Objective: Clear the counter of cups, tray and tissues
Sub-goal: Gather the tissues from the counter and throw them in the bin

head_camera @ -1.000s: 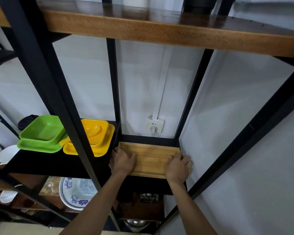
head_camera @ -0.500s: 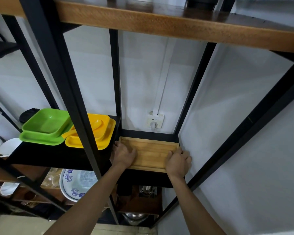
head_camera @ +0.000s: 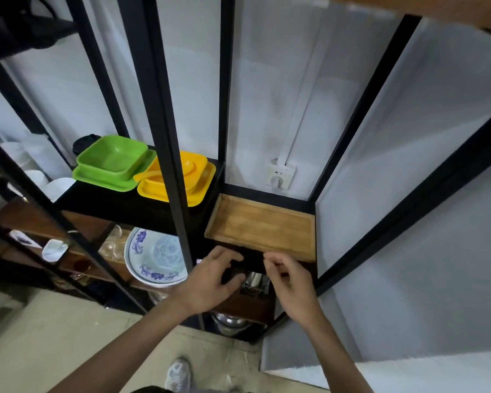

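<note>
The wooden tray (head_camera: 260, 226) lies flat on the black shelf of a metal rack, in the right-hand bay against the wall. Nothing is on it. My left hand (head_camera: 210, 282) hovers just in front of and below the tray's near edge, fingers spread and empty. My right hand (head_camera: 291, 279) is beside it, also off the tray, fingers loosely curled with nothing in them. No cups or tissues from the counter are visible.
Green dishes (head_camera: 111, 165) and yellow dishes (head_camera: 182, 180) sit on the same shelf to the left. A blue-patterned plate (head_camera: 153, 258) and glasses lie on the shelf below. Black rack posts (head_camera: 165, 123) cross the view. A wall socket (head_camera: 279, 177) is behind the tray.
Both hands have let go of the tray and pulled back toward me. The tray stays on the shelf. My view has tilted downward, showing the floor.
</note>
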